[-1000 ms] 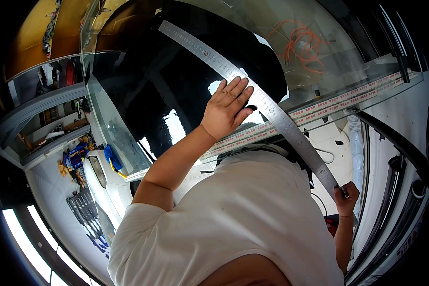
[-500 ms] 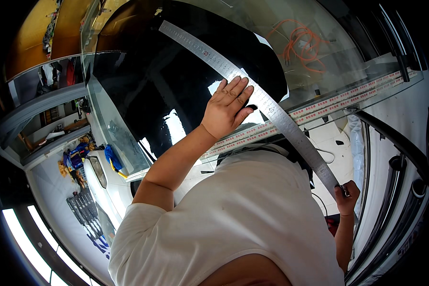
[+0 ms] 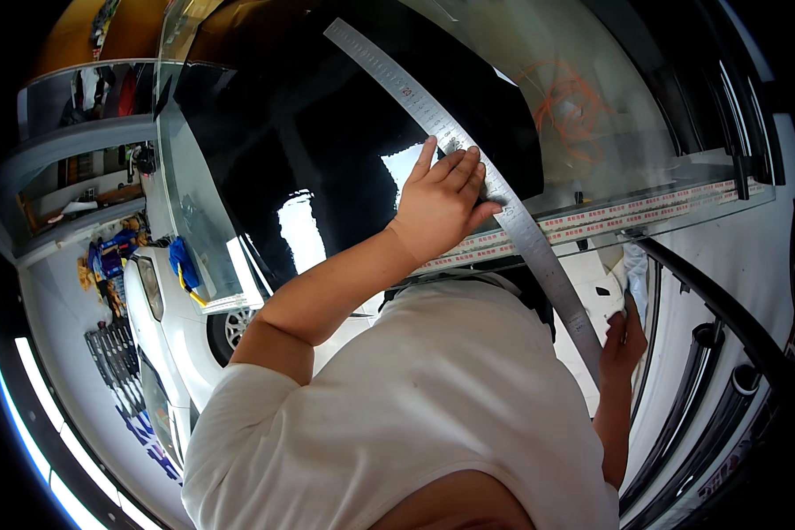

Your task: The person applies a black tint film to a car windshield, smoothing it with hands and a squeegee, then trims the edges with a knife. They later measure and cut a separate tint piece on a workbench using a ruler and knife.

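Note:
A long steel ruler (image 3: 530, 237) lies slantwise across a glossy black sheet (image 3: 265, 168) on a glass table, its near end sticking out past the table's front edge. My left hand (image 3: 442, 201) rests on the ruler's middle, fingers spread and pressing on the metal and the sheet beside it. At the ruler's near end, my right hand (image 3: 623, 343) is raised with fingers stretched upward. It appears to hold nothing. The ruler's tip ends beside this hand, and I cannot tell if they touch.
An orange cord (image 3: 570, 110) is coiled at the far right, by the glass table (image 3: 680, 196). Dark tubes (image 3: 689, 406) and a black bar (image 3: 724, 309) stand at the right. A white car (image 3: 163, 309) and a blue cloth (image 3: 183, 262) are at the left.
My right hand has loosened from the ruler's near end, its fingers now stretched out. My left hand stays on the ruler, its fingers spread wider. The whole view has shifted a little.

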